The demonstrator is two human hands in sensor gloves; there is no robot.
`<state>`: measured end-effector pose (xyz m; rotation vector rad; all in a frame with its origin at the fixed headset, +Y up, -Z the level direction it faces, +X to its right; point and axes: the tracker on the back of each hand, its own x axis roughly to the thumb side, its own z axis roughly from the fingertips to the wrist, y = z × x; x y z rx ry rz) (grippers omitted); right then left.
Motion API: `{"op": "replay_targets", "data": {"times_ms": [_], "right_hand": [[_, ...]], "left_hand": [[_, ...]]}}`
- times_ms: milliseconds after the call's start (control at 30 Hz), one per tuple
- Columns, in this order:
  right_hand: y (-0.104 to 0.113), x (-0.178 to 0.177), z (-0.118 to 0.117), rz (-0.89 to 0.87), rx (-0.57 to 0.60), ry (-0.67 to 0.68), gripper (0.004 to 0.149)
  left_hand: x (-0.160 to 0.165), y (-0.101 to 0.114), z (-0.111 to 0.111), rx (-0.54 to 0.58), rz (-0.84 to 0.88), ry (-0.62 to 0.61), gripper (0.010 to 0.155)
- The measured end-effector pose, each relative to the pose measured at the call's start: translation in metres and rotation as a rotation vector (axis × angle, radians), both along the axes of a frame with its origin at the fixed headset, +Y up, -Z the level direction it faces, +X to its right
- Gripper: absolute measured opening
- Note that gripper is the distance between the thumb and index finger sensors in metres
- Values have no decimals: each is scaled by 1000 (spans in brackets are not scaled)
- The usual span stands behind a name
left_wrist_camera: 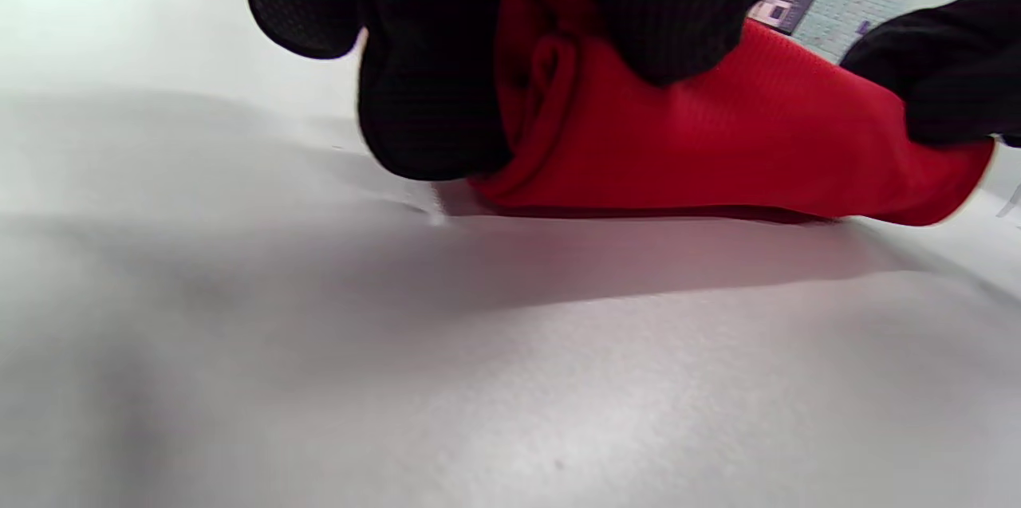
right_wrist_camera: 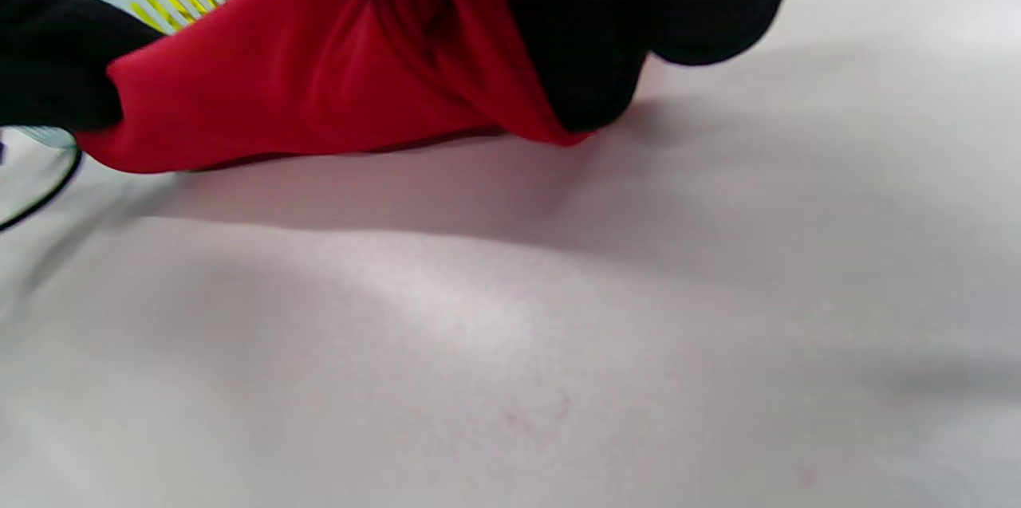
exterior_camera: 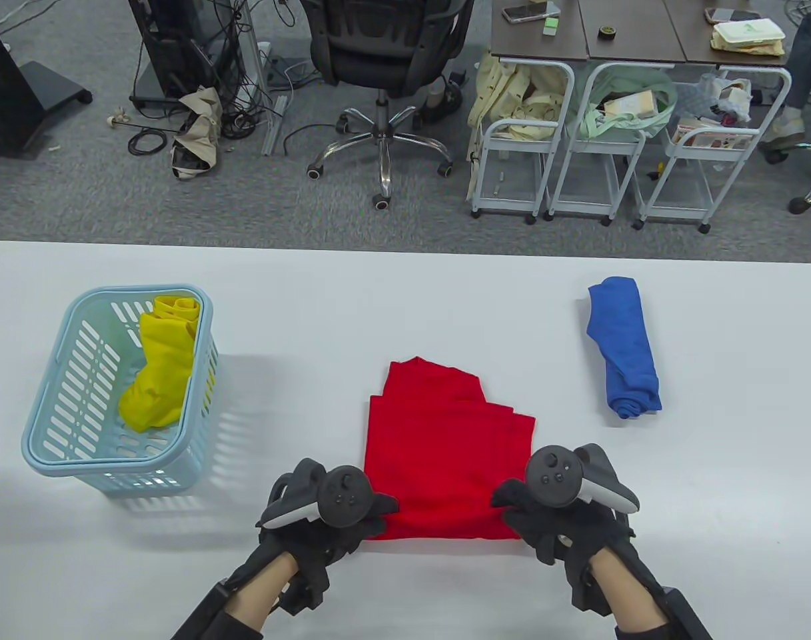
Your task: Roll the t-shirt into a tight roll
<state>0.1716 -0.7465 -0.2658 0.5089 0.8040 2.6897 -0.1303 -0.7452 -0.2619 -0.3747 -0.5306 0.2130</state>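
A folded red t-shirt [exterior_camera: 445, 447] lies on the white table [exterior_camera: 405, 300] in front of me, its near edge curled into the start of a roll [left_wrist_camera: 718, 149]. My left hand [exterior_camera: 342, 513] grips the roll's left end, fingers [left_wrist_camera: 431, 93] curled round the cloth. At the right end my right hand [exterior_camera: 545, 513] grips the same roll, fingers [right_wrist_camera: 606, 29] wrapped over the red fabric [right_wrist_camera: 319, 85]. Both trackers hide most of the fingers in the table view.
A pale blue basket [exterior_camera: 58, 413] with a yellow rolled shirt [exterior_camera: 162, 367] stands at the left. A rolled blue shirt [exterior_camera: 622, 347] lies at the right. Beyond the table's far edge are an office chair [exterior_camera: 382, 60] and carts [exterior_camera: 618, 153].
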Motion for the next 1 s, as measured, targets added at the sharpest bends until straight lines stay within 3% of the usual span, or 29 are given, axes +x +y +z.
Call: {"op": "replay_targets", "data": {"times_ms": [100, 200, 300, 400, 533, 600, 667, 767, 867, 933, 1000], "right_hand": [[-10, -7, 0, 106, 0, -8, 51], [-9, -9, 1, 130, 1, -12, 53], [-10, -8, 1, 113, -9, -27, 53], [-10, -6, 0, 94, -20, -35, 53], [-6, 3, -3, 80, -40, -95, 58], [7, 10, 0, 238, 92, -142, 61], [24, 11, 3, 289, 199, -159, 57], [36, 0, 10, 104, 221, -18, 47], [19, -22, 17, 26, 111, 137, 54], [-4, -36, 21, 247, 69, 202, 69], [-10, -42, 22, 328, 102, 195, 75]], "left_hand": [[5, -5, 0, 225, -341, -41, 49], [5, 4, 2, 296, -378, 0, 52], [6, 24, 13, 339, -248, 5, 50], [16, 29, 24, 313, -145, -66, 48], [38, -4, 26, 186, -281, -191, 56], [41, -7, 25, 209, -314, -216, 65], [41, -5, 24, 151, -277, -195, 65], [39, -8, 25, 156, -290, -200, 68], [38, -9, 24, 164, -301, -190, 67], [37, -10, 23, 192, -326, -190, 67], [37, -12, 23, 203, -334, -188, 68]]}}
